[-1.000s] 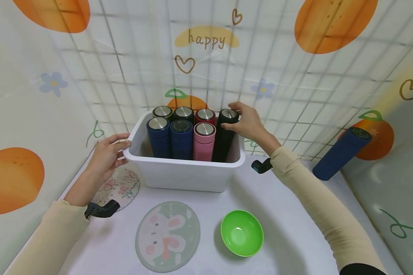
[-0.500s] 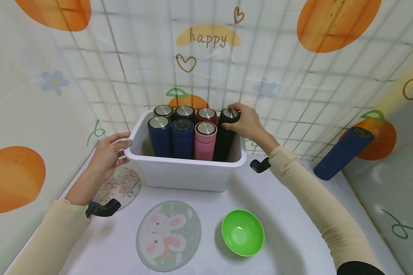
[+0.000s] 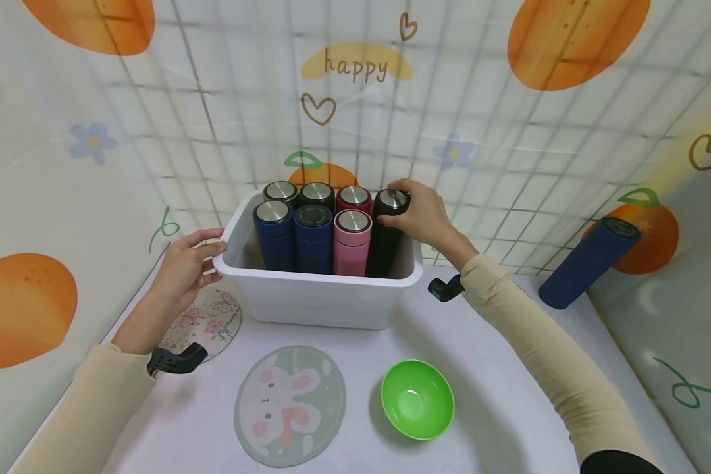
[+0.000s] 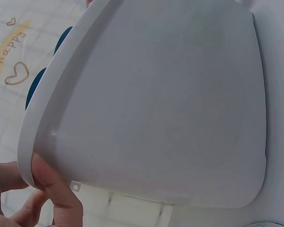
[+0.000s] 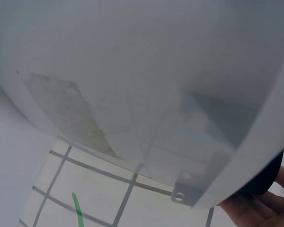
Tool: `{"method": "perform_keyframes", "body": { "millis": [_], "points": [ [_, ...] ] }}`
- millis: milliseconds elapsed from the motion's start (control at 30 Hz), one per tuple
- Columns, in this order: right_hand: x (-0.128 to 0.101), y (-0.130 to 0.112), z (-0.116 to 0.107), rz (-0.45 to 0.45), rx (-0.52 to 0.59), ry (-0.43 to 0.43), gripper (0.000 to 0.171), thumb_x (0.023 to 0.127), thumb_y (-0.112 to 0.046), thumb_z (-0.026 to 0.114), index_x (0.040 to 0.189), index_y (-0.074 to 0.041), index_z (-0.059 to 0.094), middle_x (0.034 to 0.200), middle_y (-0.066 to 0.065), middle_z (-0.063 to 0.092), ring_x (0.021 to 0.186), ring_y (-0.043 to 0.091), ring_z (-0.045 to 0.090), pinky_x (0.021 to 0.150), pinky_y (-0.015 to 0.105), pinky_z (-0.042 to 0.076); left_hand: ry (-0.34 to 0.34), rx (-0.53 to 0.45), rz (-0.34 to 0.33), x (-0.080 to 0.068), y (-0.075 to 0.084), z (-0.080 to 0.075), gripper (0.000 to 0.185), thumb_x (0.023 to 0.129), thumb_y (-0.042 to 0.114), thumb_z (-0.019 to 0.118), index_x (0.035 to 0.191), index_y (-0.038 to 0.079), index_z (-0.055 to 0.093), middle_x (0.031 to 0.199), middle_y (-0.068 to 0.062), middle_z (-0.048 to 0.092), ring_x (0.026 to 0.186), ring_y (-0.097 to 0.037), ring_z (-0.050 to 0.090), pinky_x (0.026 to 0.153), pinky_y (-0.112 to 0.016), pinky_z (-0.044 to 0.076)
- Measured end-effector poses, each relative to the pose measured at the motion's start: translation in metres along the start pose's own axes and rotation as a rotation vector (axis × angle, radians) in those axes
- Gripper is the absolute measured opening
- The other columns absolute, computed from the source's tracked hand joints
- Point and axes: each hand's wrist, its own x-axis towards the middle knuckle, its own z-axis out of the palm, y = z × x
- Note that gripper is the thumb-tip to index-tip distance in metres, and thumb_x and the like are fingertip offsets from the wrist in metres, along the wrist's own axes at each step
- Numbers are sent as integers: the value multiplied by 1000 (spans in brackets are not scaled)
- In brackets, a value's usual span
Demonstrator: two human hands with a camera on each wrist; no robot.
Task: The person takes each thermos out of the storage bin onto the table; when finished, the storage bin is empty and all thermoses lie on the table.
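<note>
The right hand (image 3: 422,214) curled its fingers round the cap end of the tall black cylindrical flask with a brushed steel top (image 3: 388,230), which stood upright in the right-hand back corner of the white rectangular plastic bin (image 3: 320,299), its base down inside against the right wall. Compared with the pictures from a second and half a second earlier, the flask had straightened slightly and drawn in closer to the pink flask (image 3: 351,242) beside it; the hand had barely shifted and kept its grip on the cap. That small change suggests the flask was being seated into its slot rather than lifted out, though the pictures alone cannot settle it.

The left hand (image 3: 185,266) held the bin's left rim with fingers loosely curved over the edge, thumb pressed on the outer wall in the left wrist view (image 4: 57,189), as it had a second before, steadying the bin toward the back of the tabletop (image 3: 498,408).

Six other flasks filled the bin: two dark blue (image 3: 272,234) in front with the pink one, dark and red ones behind. A further dark blue flask (image 3: 586,263) leaned against the right-hand wall at the tabletop's right edge. A green plastic bowl (image 3: 417,399) and an oval rabbit-print mat (image 3: 290,405) lay near the front edge, and a round floral mat (image 3: 210,322) lay toward the left edge.
</note>
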Motion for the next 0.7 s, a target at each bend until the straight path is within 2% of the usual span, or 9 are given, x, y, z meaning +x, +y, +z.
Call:
{"method": "perform_keyframes", "body": {
  "millis": [367, 700],
  "points": [
    [-3, 0, -2, -7, 9, 10, 64, 77, -32, 86, 132, -10, 62, 126, 5, 64, 108, 24, 57, 92, 44, 46, 13, 17, 2, 0, -1, -1, 41, 98, 13, 66, 134, 4, 51, 121, -9, 53, 84, -16, 67, 65, -25, 57],
    [-9, -13, -14, -49, -6, 43, 64, 77, -30, 86, 132, -10, 62, 127, 5, 63, 111, 24, 57, 94, 44, 46, 17, 30, -1, 1, -2, -1, 46, 98, 15, 65, 139, 3, 49, 127, -11, 49, 87, -18, 66, 67, -26, 57]
  ]
}}
